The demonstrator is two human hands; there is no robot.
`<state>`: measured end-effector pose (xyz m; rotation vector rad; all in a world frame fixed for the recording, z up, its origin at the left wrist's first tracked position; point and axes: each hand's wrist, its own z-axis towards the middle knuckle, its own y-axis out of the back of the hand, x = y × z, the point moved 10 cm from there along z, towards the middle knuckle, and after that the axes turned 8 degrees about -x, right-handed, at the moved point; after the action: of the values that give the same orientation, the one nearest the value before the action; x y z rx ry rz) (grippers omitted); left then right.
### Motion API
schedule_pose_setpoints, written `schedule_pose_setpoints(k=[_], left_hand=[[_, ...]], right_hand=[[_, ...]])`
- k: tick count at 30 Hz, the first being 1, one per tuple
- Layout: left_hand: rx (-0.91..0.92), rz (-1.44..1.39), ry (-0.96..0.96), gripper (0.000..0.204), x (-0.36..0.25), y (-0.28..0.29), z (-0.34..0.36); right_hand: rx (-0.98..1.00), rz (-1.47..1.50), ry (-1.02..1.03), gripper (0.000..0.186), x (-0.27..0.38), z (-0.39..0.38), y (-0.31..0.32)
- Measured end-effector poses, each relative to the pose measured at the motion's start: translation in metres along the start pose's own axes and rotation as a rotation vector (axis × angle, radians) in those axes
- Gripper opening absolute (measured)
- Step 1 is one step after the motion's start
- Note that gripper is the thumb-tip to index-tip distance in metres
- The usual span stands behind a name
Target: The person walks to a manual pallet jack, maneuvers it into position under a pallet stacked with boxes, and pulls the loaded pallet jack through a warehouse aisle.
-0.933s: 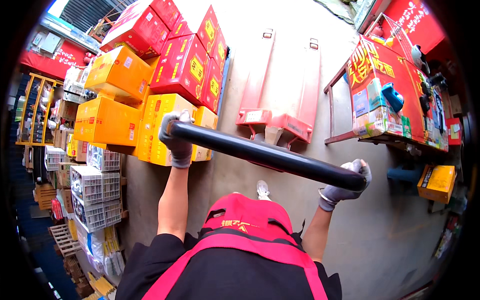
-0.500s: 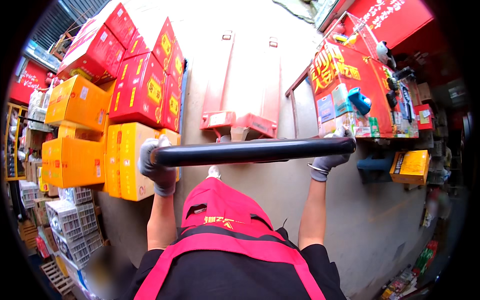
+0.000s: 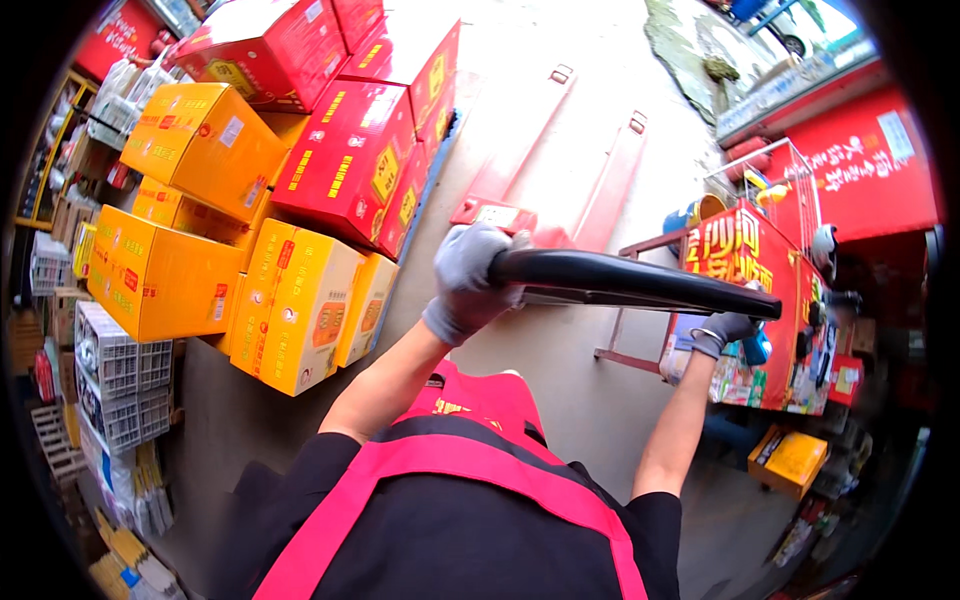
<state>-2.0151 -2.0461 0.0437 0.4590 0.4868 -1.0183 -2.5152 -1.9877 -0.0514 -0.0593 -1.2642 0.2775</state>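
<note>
My gloved left hand point(image 3: 472, 275) is wrapped round the left end of a black handle bar point(image 3: 620, 277). At the bar's right end my gloved right hand point(image 3: 724, 328) grips it, its fingers partly hidden behind the bar. The handle belongs to a red pallet jack point(image 3: 497, 215), whose two long forks stretch away ahead of me over the floor. Its forks bear nothing. Part of the jack's body is covered by the handle and my left hand.
On the left, red cartons point(image 3: 345, 160) and orange cartons point(image 3: 165, 275) are stacked on a blue-edged pallet. A table with a red printed cover point(image 3: 740, 250) and a metal frame point(image 3: 630, 355) stand close on the right. White crates point(image 3: 120, 365) are piled at the lower left.
The handle bar has turned and shifted right, its left end now farther ahead than its right. In view, the jack's forks slant to the upper right. Both hands keep their hold.
</note>
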Motion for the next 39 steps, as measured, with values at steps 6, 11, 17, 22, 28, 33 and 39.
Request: schedule_pose_setpoints(k=[6,11,17,22,28,33,39], left_hand=[[-0.072,0.067,0.017,0.026,0.046,-0.042,0.038],[-0.115,0.185,0.01,0.023,0.103,-0.079,0.074],[-0.269,0.378,0.038,0.023,0.181,-0.113,0.133],[-0.151,0.241,0.288,0.017,0.281,-0.15,0.176],[-0.07,0.081,0.584,0.013,0.357,-0.203,0.228],[-0.151,-0.001,0.592,0.003,0.439,-0.215,0.246],[-0.238,0.164,0.556,0.004,0.474,-0.246,0.299]], right_hand=[[0.048,-0.14,0.126,0.026,-0.036,0.044,-0.098],[0.084,-0.145,0.151,0.027,-0.054,0.052,-0.186],[0.349,0.08,0.034,0.025,-0.057,0.027,-0.318],[0.397,0.088,0.09,0.018,-0.049,0.018,-0.384],[0.547,0.131,0.138,0.012,-0.073,0.026,-0.49],[0.479,0.144,0.21,0.015,-0.095,0.039,-0.549],[0.523,0.254,0.143,0.019,-0.105,0.041,-0.625]])
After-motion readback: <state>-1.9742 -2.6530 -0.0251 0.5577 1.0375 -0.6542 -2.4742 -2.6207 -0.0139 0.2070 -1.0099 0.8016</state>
